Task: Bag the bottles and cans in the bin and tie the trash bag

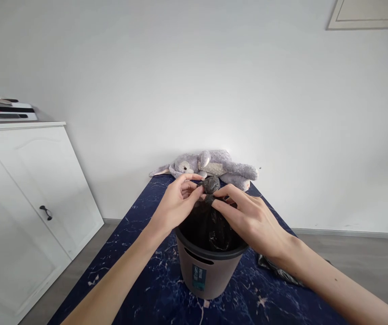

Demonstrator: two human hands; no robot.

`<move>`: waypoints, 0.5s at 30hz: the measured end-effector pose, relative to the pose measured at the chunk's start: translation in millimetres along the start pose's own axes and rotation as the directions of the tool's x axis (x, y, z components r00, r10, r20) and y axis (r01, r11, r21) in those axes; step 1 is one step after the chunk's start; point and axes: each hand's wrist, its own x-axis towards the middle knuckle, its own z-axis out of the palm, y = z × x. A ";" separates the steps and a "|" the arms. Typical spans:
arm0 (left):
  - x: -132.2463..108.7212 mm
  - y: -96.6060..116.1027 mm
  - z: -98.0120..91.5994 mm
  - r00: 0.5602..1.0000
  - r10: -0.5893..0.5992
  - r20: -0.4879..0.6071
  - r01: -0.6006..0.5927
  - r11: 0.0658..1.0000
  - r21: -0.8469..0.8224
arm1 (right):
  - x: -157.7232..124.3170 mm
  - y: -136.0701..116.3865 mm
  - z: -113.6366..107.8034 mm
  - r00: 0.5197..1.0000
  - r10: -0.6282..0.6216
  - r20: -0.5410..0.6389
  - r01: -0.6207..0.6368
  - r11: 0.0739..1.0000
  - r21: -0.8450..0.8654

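Observation:
A black plastic bag (221, 230) rises bunched from inside a grey-brown trash bin (210, 275) with a dark rim. Its gathered top is at the level of my fingers, above the bin's far side. My left hand (176, 198) pinches the bunched plastic from the left, thumb and fingertips close together. From the right, my right hand (244, 210) grips the same gathered neck between thumb and forefinger. Part of the neck is hidden behind the fingers, so I cannot make out whether it is knotted.
The bin stands on a dark blue marbled table (139, 271). Behind it a grey plush rabbit (214, 164) lies against the white wall. More black plastic (275, 268) lies at the right, partly under my forearm. A white cabinet (34, 203) stands at the left.

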 end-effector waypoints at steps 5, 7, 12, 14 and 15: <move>-0.4 -3.8 -6.7 0.999 0.036 -0.008 -0.034 0.984 0.173 | -14.1 5.5 0.1 1.000 -0.014 0.010 0.012 0.984 0.179; -1.9 -4.6 -7.5 0.999 0.037 -0.013 -0.033 0.978 0.204 | -18.2 6.9 0.8 1.000 0.027 0.008 -0.028 0.972 0.235; -5.0 -4.0 -7.6 0.998 0.056 -0.016 -0.050 0.968 0.247 | -21.7 5.1 -2.4 0.997 0.071 0.000 -0.069 0.967 0.244; -6.0 -3.4 -8.6 0.997 0.070 -0.031 -0.059 0.959 0.277 | -21.2 2.3 -7.2 0.998 0.062 -0.022 -0.055 0.969 0.239; -6.3 -3.5 -9.4 0.996 0.078 -0.042 -0.062 0.953 0.297 | -21.1 0.5 -10.2 0.998 0.056 -0.041 -0.044 0.970 0.238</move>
